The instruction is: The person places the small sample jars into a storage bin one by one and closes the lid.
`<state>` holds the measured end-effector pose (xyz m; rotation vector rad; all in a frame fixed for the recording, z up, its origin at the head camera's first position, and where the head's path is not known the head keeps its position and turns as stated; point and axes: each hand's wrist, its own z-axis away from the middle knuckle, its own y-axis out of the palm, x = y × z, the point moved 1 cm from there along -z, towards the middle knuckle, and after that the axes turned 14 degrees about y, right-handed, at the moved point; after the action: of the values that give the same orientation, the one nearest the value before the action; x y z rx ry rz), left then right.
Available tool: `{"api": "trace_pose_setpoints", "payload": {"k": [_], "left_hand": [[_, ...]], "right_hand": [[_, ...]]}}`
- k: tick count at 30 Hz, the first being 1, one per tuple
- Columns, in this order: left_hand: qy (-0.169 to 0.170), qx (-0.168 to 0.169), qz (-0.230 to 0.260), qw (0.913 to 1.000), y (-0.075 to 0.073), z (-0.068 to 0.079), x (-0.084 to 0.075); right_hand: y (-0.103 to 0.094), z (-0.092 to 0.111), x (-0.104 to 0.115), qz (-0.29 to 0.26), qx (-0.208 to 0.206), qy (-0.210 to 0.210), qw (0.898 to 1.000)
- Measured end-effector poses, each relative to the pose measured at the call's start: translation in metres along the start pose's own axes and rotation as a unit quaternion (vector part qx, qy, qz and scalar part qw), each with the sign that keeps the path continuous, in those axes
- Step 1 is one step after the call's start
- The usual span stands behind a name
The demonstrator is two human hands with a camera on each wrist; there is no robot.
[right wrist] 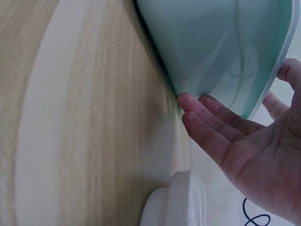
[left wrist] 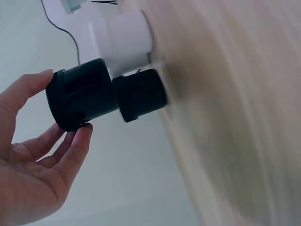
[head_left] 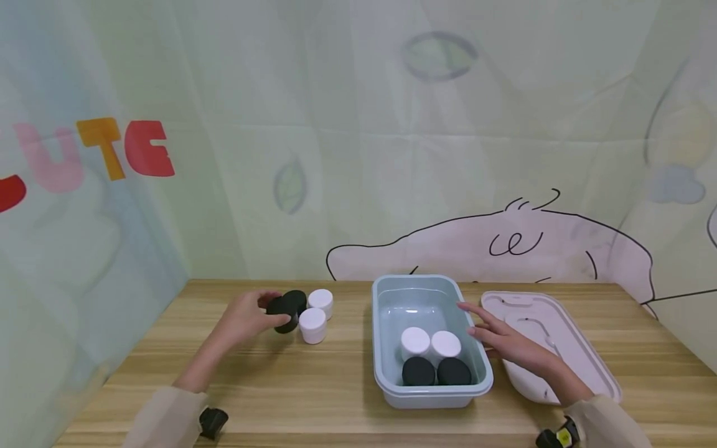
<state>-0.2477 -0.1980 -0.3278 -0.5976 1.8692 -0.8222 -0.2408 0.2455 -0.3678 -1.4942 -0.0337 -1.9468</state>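
head: jar (head_left: 282, 309) seemingly in left hand (head_left: 246, 320)

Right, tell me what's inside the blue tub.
The tub holds two white jars and, in front of them, two black jars. Their bases and whatever lies beneath are covered.

Printed cloth backdrop (head_left: 241, 81), left part | red letter (head_left: 8, 191), cut by picture edge, unreadable | pink "U" (head_left: 60, 180) | orange "T" (head_left: 107, 143) | red "E" (head_left: 140, 152)
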Motion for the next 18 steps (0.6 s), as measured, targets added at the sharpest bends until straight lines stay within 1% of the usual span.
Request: {"api": "trace_pose_setpoints", "payload": {"k": [9,13,18], "left_hand": [[0.016,-0.017,0.0,0.9997,-0.008,-0.008,-0.025],[0.03,-0.023,0.012,0.9992,-0.008,-0.014,-0.037],[0.055,-0.027,0.028,0.9977,-0.003,-0.024,-0.054]], "right_hand": [[0.0,0.0,0.0,0.0,0.001,-0.002,1.0],[0.0,-0.001,0.0,-0.001,0.0,0.0,1.0],[0.0,-0.001,-0.001,-0.005,0.003,-0.001,1.0]]}}
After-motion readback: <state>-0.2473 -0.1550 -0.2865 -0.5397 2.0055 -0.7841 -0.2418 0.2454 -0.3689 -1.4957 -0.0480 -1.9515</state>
